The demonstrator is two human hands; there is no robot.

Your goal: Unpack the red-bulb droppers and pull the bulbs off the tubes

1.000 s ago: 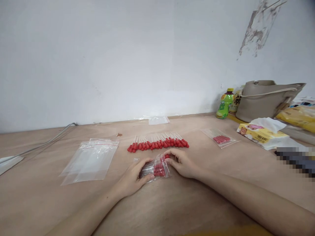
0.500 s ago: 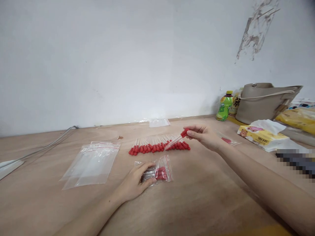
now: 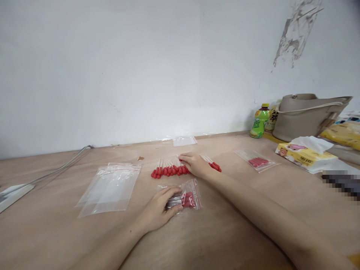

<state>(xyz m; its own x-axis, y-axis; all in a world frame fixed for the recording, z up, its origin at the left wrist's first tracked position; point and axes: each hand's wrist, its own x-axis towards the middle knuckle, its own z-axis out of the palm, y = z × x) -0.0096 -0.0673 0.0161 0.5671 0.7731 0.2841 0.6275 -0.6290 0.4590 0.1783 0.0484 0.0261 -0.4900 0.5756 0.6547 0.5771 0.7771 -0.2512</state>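
Note:
My left hand [image 3: 159, 210] lies on the wooden table [image 3: 230, 236] and pins down a small clear zip bag [image 3: 191, 197] that holds several red-bulbed droppers. Just beyond it lies a row of loose droppers [image 3: 168, 170] with red bulbs, their glass tips toward the wall. My right hand [image 3: 195, 165] rests on the middle of that row, fingers curled down onto the droppers. The hand hides whether it grips one. A few more droppers [image 3: 215, 165] show to its right.
A stack of empty zip bags [image 3: 109, 187] lies at the left, a filled bag [image 3: 257, 162] at the right, another clear bag [image 3: 184, 140] by the wall. Far right stand a tissue pack [image 3: 302, 153], green bottle [image 3: 259, 120] and beige handbag [image 3: 306, 116]. A cable [image 3: 56, 165] runs at the left.
My right hand left the bag, lifted one dropper up at the right end of the row, then came back down onto the middle of the row. The left hand stayed on the bag.

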